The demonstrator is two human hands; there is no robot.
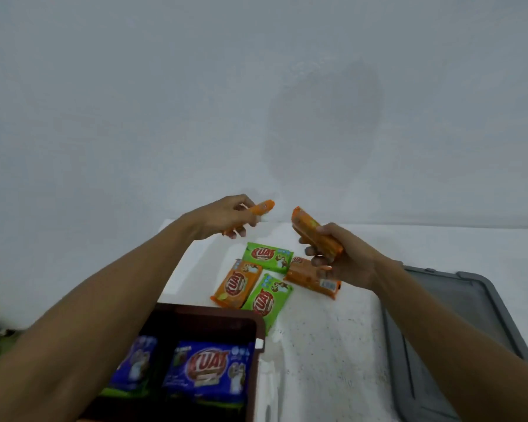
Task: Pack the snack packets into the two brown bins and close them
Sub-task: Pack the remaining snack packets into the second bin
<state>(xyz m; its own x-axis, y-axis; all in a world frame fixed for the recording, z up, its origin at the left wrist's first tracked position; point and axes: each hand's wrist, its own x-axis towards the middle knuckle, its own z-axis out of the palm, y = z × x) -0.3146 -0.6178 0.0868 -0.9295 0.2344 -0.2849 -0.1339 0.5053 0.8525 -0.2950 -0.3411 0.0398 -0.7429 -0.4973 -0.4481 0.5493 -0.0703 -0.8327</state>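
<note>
We hold one orange packet (pixel 261 207) in the left hand (pixel 223 219) and another orange packet (pixel 316 233) in the right hand (pixel 342 260), fingers closed around each, raised clear of the surface (pixel 326 345) for transfer. Four packets (pixel 267 255) remain near its far edge. The brown bin (pixel 258 327) sits open at the near edge, blue packets (pixel 208 368) inside, probably ready to receive both.

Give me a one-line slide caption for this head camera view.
Left hand and right hand each lift an orange packet above four loose packets, beside an open brown bin holding blue ones.
</note>
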